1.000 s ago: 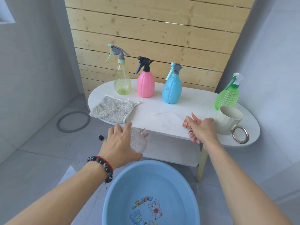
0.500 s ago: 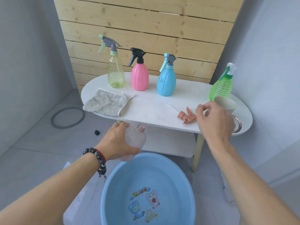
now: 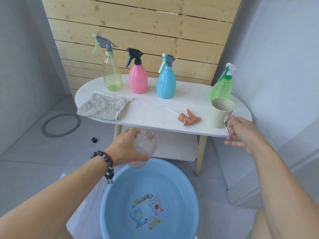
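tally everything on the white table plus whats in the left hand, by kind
spray bottles with trigger heads: 4 (yellow-green translucent, pink, blue, ribbed green)
clear plastic bottle without a head, in the left hand: 1
loose orange trigger head: 1
cream mug with a metal ring handle: 1
grey cloth: 1
total: 8

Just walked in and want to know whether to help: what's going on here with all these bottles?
A person is working over a blue basin. Their left hand holds a clear bottle, its neck uncapped, just above the basin. Their right hand pinches the ring handle of the cream mug on the white table. The orange spray head lies on the table beside the mug. Four spray bottles with their heads on stand along the back.
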A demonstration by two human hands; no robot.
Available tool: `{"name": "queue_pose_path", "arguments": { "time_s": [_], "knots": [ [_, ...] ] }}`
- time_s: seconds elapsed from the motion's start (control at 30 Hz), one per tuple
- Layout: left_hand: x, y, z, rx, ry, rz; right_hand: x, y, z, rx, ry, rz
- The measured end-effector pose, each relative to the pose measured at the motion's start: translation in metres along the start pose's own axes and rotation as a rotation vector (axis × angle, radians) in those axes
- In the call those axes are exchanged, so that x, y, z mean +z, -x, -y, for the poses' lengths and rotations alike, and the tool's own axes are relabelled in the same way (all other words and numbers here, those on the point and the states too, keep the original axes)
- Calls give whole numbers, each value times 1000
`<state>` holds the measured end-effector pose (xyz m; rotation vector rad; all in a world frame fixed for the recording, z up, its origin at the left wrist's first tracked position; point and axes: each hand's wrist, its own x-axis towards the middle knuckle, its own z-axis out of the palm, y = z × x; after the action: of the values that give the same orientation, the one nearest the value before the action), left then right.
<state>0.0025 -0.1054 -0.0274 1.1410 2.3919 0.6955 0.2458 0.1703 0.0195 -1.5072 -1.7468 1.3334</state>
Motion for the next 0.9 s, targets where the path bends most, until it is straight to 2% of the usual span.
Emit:
{"name": "queue_pose_path", "arguments": {
  "time_s": [0.1, 0.23, 0.33, 0.4, 0.47, 0.57, 0.7, 0.83, 0.9],
  "knots": [
    [5, -2, 2, -5, -20, 23, -12, 14, -1, -45, 16, 109],
    [14, -5, 10, 0, -8, 62, -20, 49, 0, -186, 67, 340],
    [17, -5, 17, -8, -12, 93, -12, 68, -9, -170, 112, 468],
    [21, -5, 22, -36, -22, 114, 10, 75, -23, -125, 233, 556],
    [27, -4, 26, -75, -46, 133, 41, 73, -48, -160, 472, 605],
    [33, -1, 31, -122, -74, 142, 92, 66, -93, -275, 844, 577],
    [40, 1, 33, -116, -127, 147, 147, 73, -155, -331, 1134, 520],
    [45, 4, 38, -114, -171, 186, 182, 95, -209, -449, 1358, 459],
    [44, 5, 42, -111, -174, 203, 190, 100, -231, -442, 1401, 448]
  ]
}}
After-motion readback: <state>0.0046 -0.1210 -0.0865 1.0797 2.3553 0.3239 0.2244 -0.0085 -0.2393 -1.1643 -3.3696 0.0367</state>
